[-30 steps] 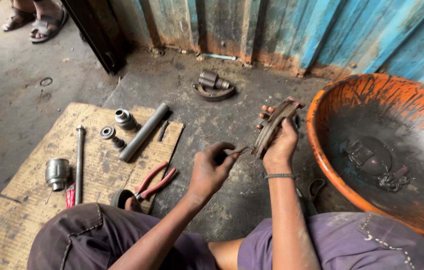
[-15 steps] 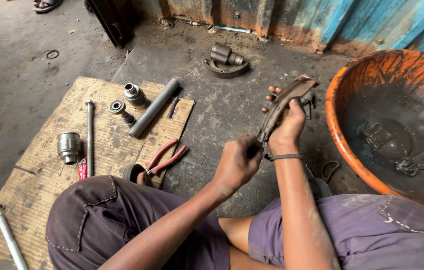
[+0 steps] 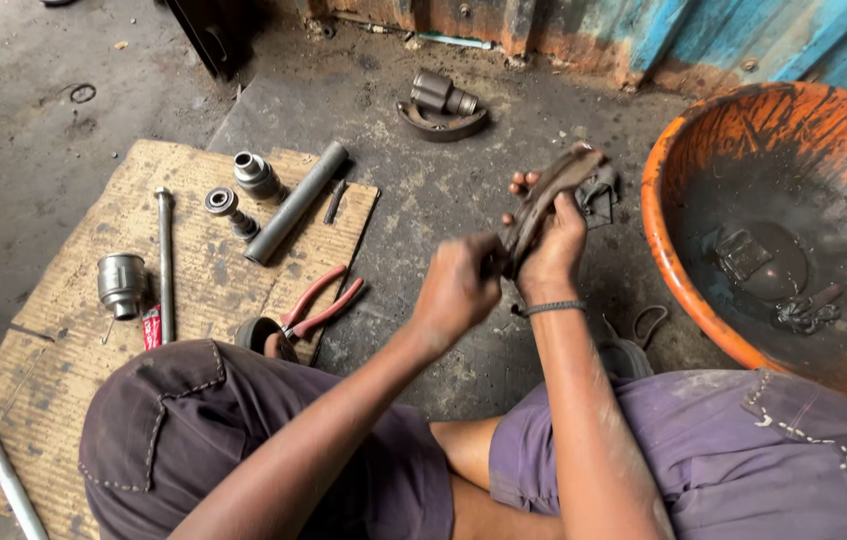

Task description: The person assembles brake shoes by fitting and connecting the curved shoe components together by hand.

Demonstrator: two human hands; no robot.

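Head view, looking down past two knees in purple shorts [image 3: 243, 440].

Just right of centre: right hand [image 3: 553, 245] wrapped around a curved brake shoe [image 3: 543, 205], fingers closed over its lower half, upper end tilted toward the upper right. Left hand [image 3: 458, 285] closed into a fist against the shoe's lower end, touching it; whatever is pinched there too small and blurred to tell. Thin band on the right wrist.

Right side of the frame: large orange basin [image 3: 673, 260], dark and greasy inside, a few small metal parts lying at its bottom. Near the top centre, on the bare concrete: a second brake shoe [image 3: 443, 120] with a short metal cylinder resting on it, well apart from both hands.

Left half of the frame: flattened cardboard [image 3: 63, 300] laid out with tools. Red-handled pliers [image 3: 318, 305] at its lower right edge, nearest to the left hand. Grey metal tube [image 3: 298, 200] lying diagonally, two small sockets just beside it, a long thin rod [image 3: 165, 265] upright in the picture, a stubby steel bush [image 3: 121, 285] farther left.

Step in hand, by the look of it: working at the lower end of the held shoe, probably freeing or fitting some small piece there. Next move calling for a steady right-hand hold, shoe kept from twisting, and a firm, short effort from the left fist; pliers within reach if bare fingers slip.
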